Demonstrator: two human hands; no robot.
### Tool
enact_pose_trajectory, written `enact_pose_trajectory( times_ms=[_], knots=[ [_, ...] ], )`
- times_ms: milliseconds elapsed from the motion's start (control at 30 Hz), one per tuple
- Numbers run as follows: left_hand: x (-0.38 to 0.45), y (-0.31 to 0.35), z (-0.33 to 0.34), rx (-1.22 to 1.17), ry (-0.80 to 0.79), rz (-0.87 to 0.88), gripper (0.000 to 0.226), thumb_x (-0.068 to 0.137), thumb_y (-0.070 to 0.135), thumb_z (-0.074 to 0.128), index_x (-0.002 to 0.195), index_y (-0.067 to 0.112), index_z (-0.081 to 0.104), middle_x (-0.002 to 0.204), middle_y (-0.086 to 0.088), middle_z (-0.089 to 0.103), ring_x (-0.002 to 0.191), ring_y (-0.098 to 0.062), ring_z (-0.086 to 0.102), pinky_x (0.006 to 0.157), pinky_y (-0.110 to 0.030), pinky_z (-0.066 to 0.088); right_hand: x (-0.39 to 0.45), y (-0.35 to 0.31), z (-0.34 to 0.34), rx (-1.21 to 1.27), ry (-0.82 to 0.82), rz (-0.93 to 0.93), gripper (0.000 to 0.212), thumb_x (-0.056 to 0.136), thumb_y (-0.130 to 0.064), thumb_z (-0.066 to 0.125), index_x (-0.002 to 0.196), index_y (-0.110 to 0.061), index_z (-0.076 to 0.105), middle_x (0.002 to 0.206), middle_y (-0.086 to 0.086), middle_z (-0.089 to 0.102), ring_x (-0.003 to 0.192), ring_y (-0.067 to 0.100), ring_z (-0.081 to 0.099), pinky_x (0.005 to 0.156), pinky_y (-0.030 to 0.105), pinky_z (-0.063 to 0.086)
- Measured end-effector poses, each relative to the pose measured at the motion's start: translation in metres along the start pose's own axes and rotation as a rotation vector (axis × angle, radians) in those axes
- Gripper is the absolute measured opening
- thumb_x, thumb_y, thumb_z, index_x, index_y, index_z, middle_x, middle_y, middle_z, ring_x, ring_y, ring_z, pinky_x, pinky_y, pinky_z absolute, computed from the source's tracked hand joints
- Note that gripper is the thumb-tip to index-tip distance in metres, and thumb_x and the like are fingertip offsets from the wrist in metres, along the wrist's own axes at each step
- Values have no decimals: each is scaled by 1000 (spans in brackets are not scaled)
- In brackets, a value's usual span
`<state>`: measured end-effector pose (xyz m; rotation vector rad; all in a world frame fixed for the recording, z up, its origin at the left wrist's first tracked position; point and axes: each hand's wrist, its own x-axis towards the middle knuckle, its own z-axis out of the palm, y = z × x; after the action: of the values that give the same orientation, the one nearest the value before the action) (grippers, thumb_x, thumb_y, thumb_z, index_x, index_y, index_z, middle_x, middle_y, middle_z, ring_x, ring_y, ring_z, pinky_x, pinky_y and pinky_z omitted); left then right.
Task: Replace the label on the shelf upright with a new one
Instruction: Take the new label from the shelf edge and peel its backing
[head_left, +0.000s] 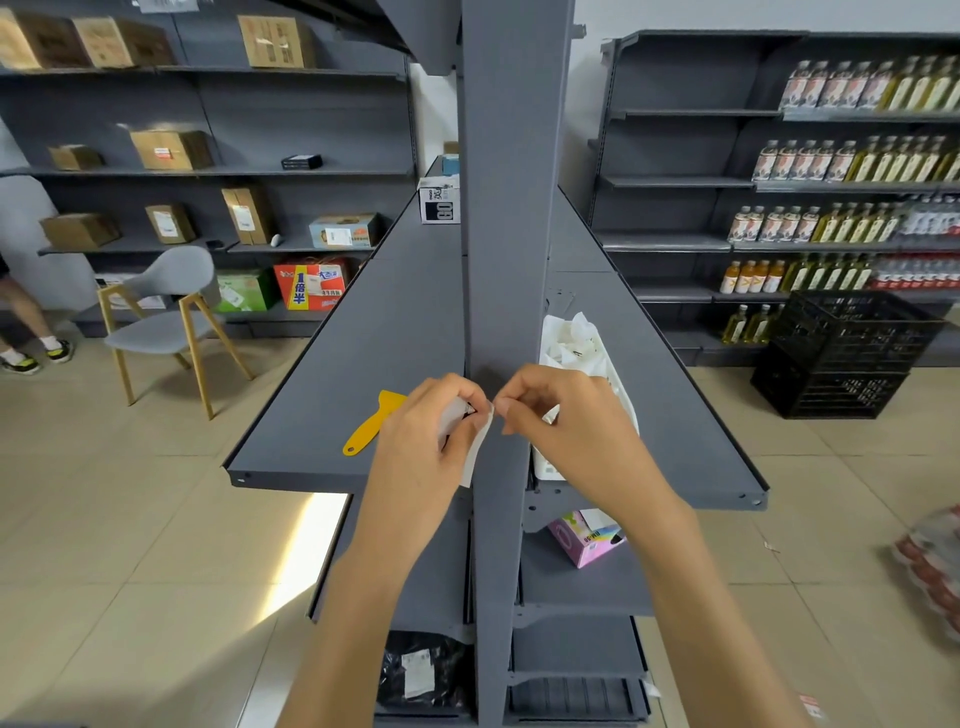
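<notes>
My fingers (480, 402) of the left hand (421, 441) are closed around a white label sheet (475, 447), and the thumb presses it from the front. The fingers of my right hand (561, 421) are pinched together at the upper edge of this same sheet, just where the two hands almost meet. I cannot tell if the right fingers hold a peeled corner or only the paper edge, because it is too small to see. The sheet hangs down from my left hand, in front of the grey shelf upright (514, 208), close to it at the height of the top shelf (363, 364).

On this shelf, just left of my left hand, a yellow scraper (371, 423) lies flat with its handle toward me. On the right side of the upright, behind my right hand, stands a white tray (626, 400) with crumpled white papers (574, 338) inside. One shelf lower, under my right forearm, a pink box (587, 543) lies. Far to the right a black crate (841, 353) stands on the floor, and to the left a grey chair (166, 312).
</notes>
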<state>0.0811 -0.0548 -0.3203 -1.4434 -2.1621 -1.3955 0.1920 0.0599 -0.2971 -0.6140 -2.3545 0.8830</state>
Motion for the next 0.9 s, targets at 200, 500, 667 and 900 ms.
enact_pose_trajectory(
  times_ms=[200,500,667,900],
  knots=[
    [-6,8,3,-18,0,-28,4,95,17,61,93,14,62,90,4,63,80,-8,57,65,-10,43,-2,3,-1,-19,16,-7,11,94,-27,63,86,-28,70,74,-11,72,81,8,67,76,40,58],
    [-11,11,12,104,-71,4,13,102,29,43,99,18,50,102,11,52,73,-15,55,61,-37,51,-4,5,-8,-8,-1,-2,11,92,-25,66,82,-28,72,72,-11,72,80,8,69,78,41,58],
    [-11,14,16,94,-119,-11,16,101,30,38,100,18,48,127,14,48,84,-12,56,69,-41,53,-5,9,-11,-14,-13,23,11,90,-28,67,81,-28,72,73,-9,73,77,8,68,78,41,59],
    [-10,13,21,234,-143,60,8,101,19,47,107,16,50,134,10,48,77,-12,58,59,-35,53,-6,11,-16,-22,-15,95,7,86,-29,70,79,-27,72,73,-11,72,70,1,64,66,20,50]
  ],
)
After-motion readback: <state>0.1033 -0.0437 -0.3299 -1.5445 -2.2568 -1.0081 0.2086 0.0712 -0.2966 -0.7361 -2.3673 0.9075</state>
